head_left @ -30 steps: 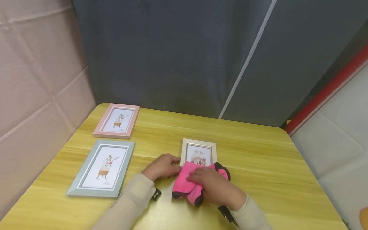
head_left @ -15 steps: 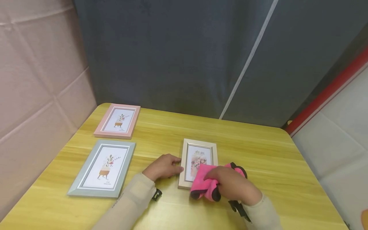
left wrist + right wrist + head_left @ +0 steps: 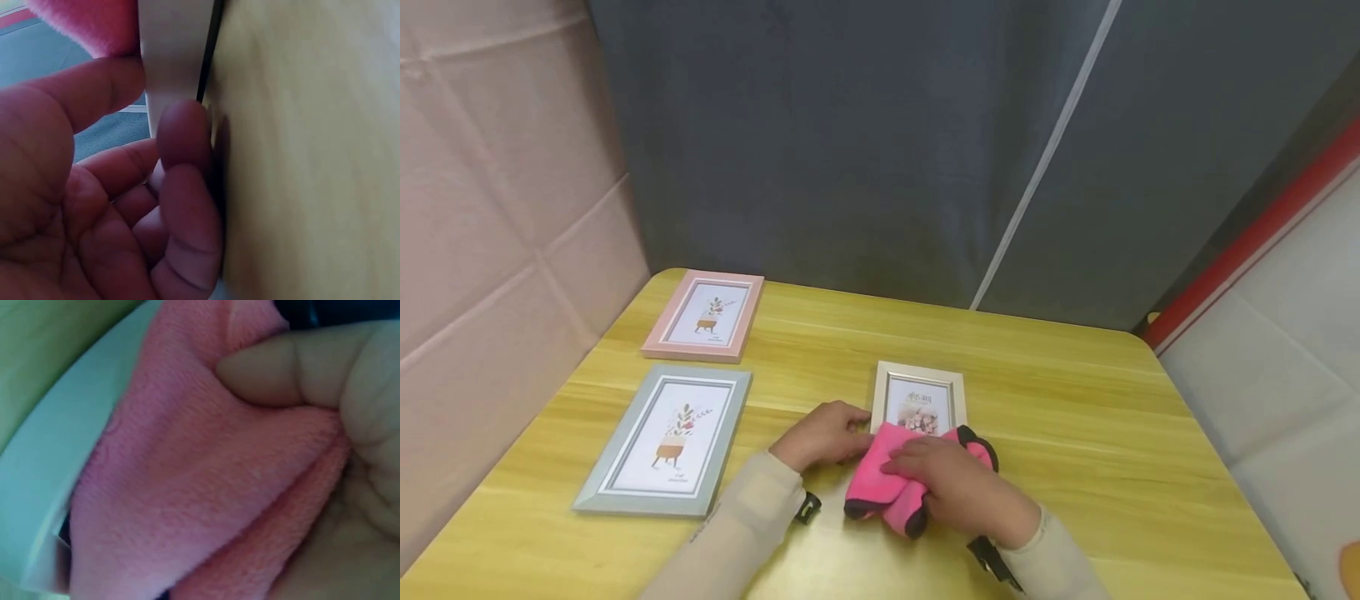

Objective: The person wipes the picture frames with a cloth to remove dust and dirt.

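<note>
A cream picture frame [image 3: 957,400] lies face up on the table, its lower part hidden under a pink cloth [image 3: 876,475] with black edging. My left hand [image 3: 827,433] holds the frame at its left edge; in the left wrist view, the curled fingers [image 3: 187,212] touch the frame's side wall [image 3: 175,44] close to the tabletop. My right hand [image 3: 958,487] grips the bunched cloth and presses it on the frame. In the right wrist view, the thumb [image 3: 275,372] lies over a fold of the cloth [image 3: 169,462], with the frame's pale border [image 3: 69,431] beside it.
On the table's left side, a pink picture frame [image 3: 655,342] lies behind a larger grey-green one [image 3: 625,502]. The yellow wood-grain table [image 3: 1060,383] meets a dark curtain [image 3: 820,150] at the back. Pale walls stand at both sides.
The right hand slid the cloth right, uncovering most of the cream frame, then brought it back left over the frame's lower part. My left hand stays at the frame's left edge.
</note>
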### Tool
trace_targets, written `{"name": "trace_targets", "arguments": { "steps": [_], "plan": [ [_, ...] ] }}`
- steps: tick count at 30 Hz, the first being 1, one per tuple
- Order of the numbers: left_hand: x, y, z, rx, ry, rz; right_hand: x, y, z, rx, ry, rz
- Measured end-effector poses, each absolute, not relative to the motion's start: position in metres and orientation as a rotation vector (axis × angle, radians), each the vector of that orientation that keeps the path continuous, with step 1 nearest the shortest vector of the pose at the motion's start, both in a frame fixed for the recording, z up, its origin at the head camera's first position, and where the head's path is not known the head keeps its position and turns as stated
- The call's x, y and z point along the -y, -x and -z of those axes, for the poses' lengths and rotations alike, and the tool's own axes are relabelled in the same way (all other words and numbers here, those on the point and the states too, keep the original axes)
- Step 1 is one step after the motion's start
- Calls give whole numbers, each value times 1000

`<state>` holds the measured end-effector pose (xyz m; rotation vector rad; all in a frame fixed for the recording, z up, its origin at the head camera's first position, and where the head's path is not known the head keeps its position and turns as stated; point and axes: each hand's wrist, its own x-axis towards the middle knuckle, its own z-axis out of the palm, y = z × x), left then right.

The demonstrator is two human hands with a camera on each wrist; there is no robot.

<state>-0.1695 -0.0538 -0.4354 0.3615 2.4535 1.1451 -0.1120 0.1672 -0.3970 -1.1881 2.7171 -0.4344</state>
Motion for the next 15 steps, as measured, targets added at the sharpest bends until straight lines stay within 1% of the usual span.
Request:
{"name": "trace_targets", "arguments": {
  "steps": [5, 11, 15],
  "plan": [
    [54, 168, 436, -2469, -377, -1143, -178, 112, 391, -2702, 1075, 475],
    [53, 168, 435, -2493, -383, -1119, -196, 116, 381, -2689, 861, 574],
    [53, 168, 434, -2489, -379, -1123, -199, 118, 381, -2695, 863, 595]
  ]
}}
